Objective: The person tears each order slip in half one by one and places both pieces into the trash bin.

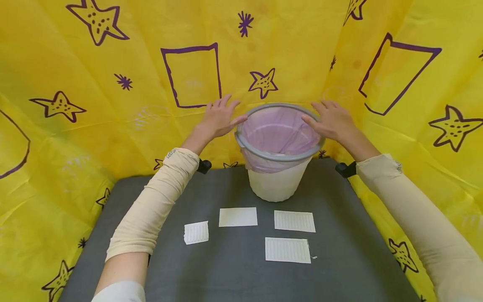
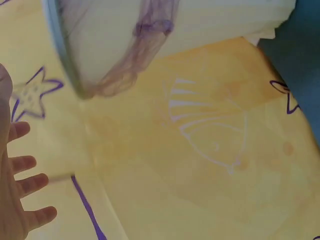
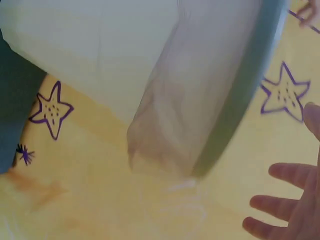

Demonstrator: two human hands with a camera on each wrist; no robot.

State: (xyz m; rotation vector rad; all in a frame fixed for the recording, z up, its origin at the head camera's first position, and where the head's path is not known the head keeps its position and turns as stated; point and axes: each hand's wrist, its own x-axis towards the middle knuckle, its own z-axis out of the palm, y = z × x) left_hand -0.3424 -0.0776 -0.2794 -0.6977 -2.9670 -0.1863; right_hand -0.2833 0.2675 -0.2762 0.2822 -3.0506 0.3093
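Note:
A white waste bin [image 1: 277, 184] stands upright at the back of the dark grey table. Its grey rim [image 1: 279, 157] carries a thin purple bin liner [image 1: 277, 130], folded down over the outside. My left hand [image 1: 219, 119] is held up at the left of the rim with fingers spread. On the other side, my right hand [image 1: 333, 121] mirrors it, fingers also apart. Both wrist views show a gap between the left fingers [image 2: 33, 185] or right fingers [image 3: 272, 207] and the rim. Neither hand holds anything.
In front of the bin lie a blank white card [image 1: 238, 217], a small lined paper piece [image 1: 196, 233] and two lined cards, one nearer the bin [image 1: 294, 221], one nearer me [image 1: 287, 250]. A yellow patterned cloth [image 1: 143, 84] encloses the table [image 1: 226, 277] at back and sides.

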